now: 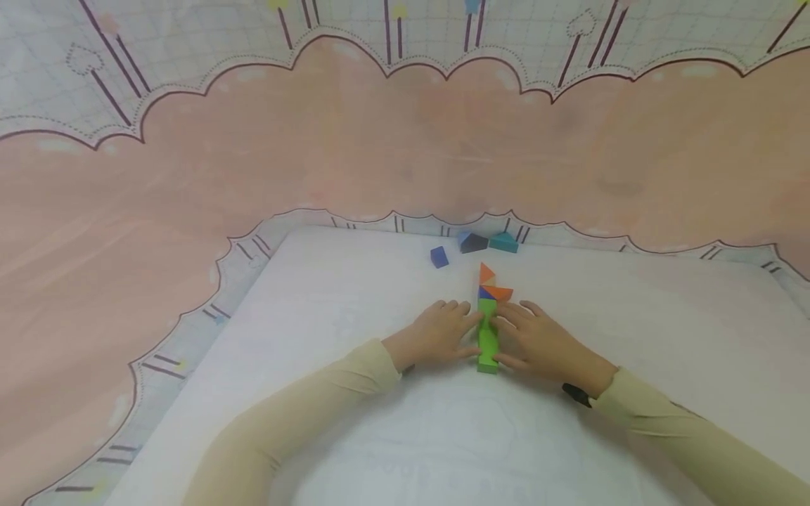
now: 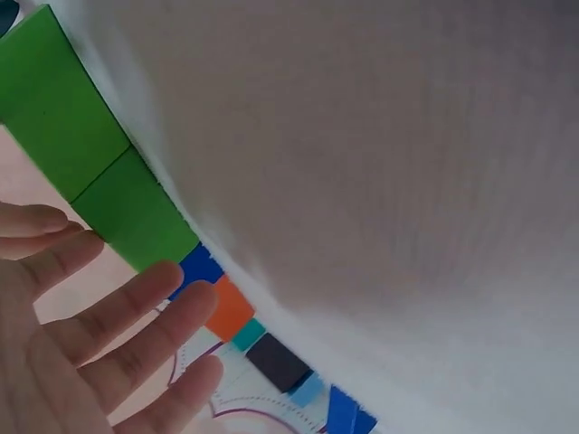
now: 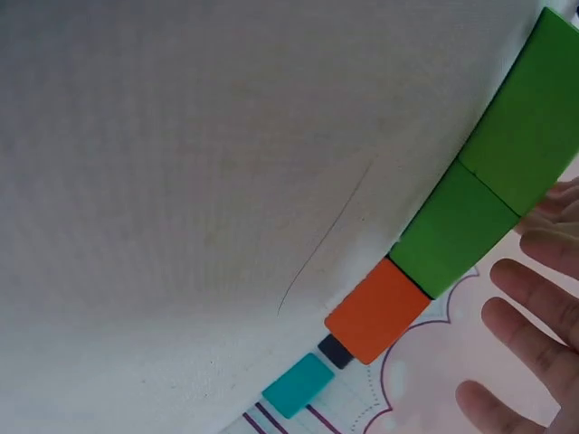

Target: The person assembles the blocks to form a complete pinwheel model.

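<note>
Two green blocks [image 1: 488, 337] stand end to end in a line on the white table. My left hand [image 1: 443, 334] is at their left side and my right hand [image 1: 541, 344] at their right, fingers extended and loosely spread. Whether the fingertips touch the green sides, I cannot tell. At the far end of the line lie a blue triangular block [image 1: 484, 294] and an orange triangular block [image 1: 500, 292], with another orange block [image 1: 486, 273] beyond. In the left wrist view, fingers [image 2: 136, 307] lie alongside the green blocks [image 2: 136, 212]; the right wrist view shows green blocks [image 3: 457, 231] beside extended fingers [image 3: 534, 339].
Toward the back edge of the white table [image 1: 354, 281] lie a blue block [image 1: 439, 257], a dark block [image 1: 474, 244] with a light blue one against it, and a teal block [image 1: 504, 243]. A pink patterned cloth [image 1: 405, 140] hangs behind.
</note>
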Demonstrator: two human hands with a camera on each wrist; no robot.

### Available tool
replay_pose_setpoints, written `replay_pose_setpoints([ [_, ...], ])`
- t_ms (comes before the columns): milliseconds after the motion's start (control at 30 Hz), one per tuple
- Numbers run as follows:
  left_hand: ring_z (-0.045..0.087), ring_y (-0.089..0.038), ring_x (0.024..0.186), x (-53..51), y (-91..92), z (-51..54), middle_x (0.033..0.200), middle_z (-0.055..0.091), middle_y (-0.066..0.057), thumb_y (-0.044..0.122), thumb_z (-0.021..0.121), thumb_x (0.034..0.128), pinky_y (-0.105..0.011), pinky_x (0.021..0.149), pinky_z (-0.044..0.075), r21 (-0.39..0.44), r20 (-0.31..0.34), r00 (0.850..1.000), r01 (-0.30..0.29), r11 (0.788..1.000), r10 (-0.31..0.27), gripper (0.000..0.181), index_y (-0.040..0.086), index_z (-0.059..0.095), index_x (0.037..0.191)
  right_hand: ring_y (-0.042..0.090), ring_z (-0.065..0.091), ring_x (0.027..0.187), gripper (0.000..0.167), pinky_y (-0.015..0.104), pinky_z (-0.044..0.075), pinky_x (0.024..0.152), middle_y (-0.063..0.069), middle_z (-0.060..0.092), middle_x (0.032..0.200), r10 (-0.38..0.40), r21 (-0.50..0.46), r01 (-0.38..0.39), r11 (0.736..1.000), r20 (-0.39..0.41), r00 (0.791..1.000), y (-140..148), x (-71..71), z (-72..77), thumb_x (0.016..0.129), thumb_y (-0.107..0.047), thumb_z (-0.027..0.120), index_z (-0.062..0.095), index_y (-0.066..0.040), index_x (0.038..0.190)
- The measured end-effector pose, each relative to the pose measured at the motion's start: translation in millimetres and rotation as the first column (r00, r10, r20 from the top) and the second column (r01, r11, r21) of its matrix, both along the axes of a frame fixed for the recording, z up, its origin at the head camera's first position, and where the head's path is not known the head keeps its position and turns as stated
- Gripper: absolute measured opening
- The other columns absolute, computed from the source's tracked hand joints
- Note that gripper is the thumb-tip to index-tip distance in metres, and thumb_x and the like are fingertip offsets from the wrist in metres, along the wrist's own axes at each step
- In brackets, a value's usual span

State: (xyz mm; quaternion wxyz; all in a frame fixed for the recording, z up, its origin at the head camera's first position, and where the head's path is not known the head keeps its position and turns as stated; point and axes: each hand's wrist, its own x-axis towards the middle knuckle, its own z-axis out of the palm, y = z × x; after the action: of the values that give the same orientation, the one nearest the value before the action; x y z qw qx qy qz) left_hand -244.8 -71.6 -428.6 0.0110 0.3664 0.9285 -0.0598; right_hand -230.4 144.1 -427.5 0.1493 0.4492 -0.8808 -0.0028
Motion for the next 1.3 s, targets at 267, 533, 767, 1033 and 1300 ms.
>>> replay_pose_setpoints([
  [267,0.053,-0.019,0.112,-13.0,-6.9,7.6,0.125,0.053,-0.004,0.056,0.047,0.0913,-0.036,0.102,0.041,-0.023,0.043,0.998,0.045,0.999,-0.044,0.061,0.019,0.04,0.139,0.029,0.051,0.12,0.056,0.053,0.04,0.101,0.012,0.056,0.126,-0.003,0.066,0.001,0.998,0.036,0.999,0,-1.2,-3.4,0.085,-0.047,0.062,0.056,-0.006,0.123],
  [533,0.051,-0.023,0.119,-53.6,-24.1,23.3,0.128,0.052,-0.007,0.047,0.045,0.0948,-0.04,0.105,0.039,-0.034,-0.027,0.999,0.025,0.999,-0.026,0.052,0.016,0.043,0.137,0.032,0.048,0.121,0.052,0.054,0.039,0.1,0.011,0.057,0.124,0.007,0.053,-0.008,0.999,0.018,1.0,0,-3.7,-7.8,0.085,-0.045,0.061,0.055,-0.008,0.121],
  [767,0.044,-0.028,0.128,-94.6,-40.6,33.2,0.137,0.047,-0.012,0.034,0.048,0.0952,-0.044,0.111,0.032,0.027,-0.019,0.996,-0.081,0.996,0.082,0.049,0.013,0.041,0.139,0.031,0.048,0.119,0.05,0.051,0.039,0.101,0.011,0.056,0.121,0.013,0.036,-0.014,0.999,0.02,1.0,-1,-4.3,-7.8,0.085,-0.044,0.059,0.054,-0.008,0.12],
  [1033,0.054,-0.03,0.113,-130.6,-54.2,29.9,0.123,0.054,-0.013,0.014,0.053,0.0905,-0.042,0.101,0.042,0.11,-0.016,0.99,-0.139,0.984,0.141,0.044,0.008,0.047,0.134,0.03,0.049,0.116,0.049,0.05,0.039,0.099,0.011,0.056,0.119,0.023,0.022,-0.024,0.999,0.018,1.0,0,-4.3,-9.2,0.085,-0.041,0.061,0.054,-0.006,0.118],
  [1300,0.053,-0.03,0.113,-145.0,-53.5,24.2,0.122,0.052,-0.014,0.009,0.049,0.0934,-0.044,0.101,0.042,0.086,0.001,0.983,-0.184,0.979,0.184,0.042,0.013,0.046,0.135,0.029,0.049,0.116,0.049,0.05,0.04,0.1,0.01,0.055,0.12,0.015,0.026,-0.015,1.0,0.02,1.0,0,-4.9,-10.0,0.085,-0.042,0.06,0.054,-0.007,0.119],
])
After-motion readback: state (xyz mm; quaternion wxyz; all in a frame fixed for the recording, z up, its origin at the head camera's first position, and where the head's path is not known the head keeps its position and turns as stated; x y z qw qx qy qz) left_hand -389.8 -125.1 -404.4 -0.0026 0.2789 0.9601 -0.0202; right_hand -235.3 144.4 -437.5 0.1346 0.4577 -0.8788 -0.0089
